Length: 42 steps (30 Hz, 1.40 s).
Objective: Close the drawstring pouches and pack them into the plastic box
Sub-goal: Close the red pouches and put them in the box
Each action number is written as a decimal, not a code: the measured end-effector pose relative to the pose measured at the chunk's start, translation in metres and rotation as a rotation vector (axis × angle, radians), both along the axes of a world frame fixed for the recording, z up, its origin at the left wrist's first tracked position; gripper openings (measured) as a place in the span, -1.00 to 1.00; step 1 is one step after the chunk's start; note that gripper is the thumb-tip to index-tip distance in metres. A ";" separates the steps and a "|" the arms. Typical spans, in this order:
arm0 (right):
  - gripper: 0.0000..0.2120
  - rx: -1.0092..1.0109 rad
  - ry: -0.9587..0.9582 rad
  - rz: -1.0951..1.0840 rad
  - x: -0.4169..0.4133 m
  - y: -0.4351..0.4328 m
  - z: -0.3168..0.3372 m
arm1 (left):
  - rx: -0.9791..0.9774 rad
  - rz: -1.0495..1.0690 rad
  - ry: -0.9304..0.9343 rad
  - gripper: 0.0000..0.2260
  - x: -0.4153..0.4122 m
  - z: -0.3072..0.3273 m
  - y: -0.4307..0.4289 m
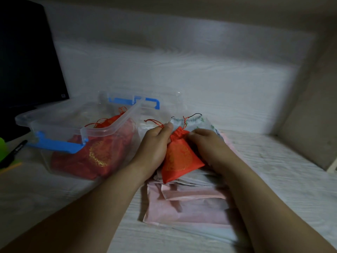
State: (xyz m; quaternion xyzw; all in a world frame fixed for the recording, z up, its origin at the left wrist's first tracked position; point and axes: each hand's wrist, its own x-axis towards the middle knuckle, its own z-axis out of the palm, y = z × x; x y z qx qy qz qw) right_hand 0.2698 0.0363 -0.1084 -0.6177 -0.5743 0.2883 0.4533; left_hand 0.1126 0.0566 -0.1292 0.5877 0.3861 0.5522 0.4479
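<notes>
a white wood-grain desk (277, 172) fills the lower view, with a white back panel (182, 61) rising behind it and a beige side wall (310, 106) at the right. a black monitor (27, 61) stands at the far left.

left of centre on the desk sits the clear box (102, 127), lid off, with a blue latch (58, 145) on its near end and another blue latch (135, 101) at the far end. red pouches (98, 157) with a gold round pattern lie piled inside it, their cords reaching up near the rim.

just right of the box a pile of flat pink pouches (187, 209) lies on the desk, under both forearms. above this pile the two hands meet on one red pouch (180, 157), which is tilted, its neck up and gathered tight, its bottom corner low over the pink ones. the left hand (155, 143) has its fingers curled round the neck's left side, thumb on top, and a red cord (155, 122) sticks out past the thumb. the right hand (209, 143) pinches the neck's right side with curled fingers. more red cord ends stand up from the neck.

behind the hands lies a pale pouch (197, 123) with a dark cord, partly hidden.

at the left edge, near the box, are a black pen (13, 154), a green thing (2, 148) cut off by the frame, and an orange strip (11, 167).
</notes>
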 end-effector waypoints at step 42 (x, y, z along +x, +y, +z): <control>-0.82 -0.247 0.673 0.317 -0.009 0.002 -0.006 | -0.306 -0.301 -0.546 -0.69 -0.012 0.015 0.005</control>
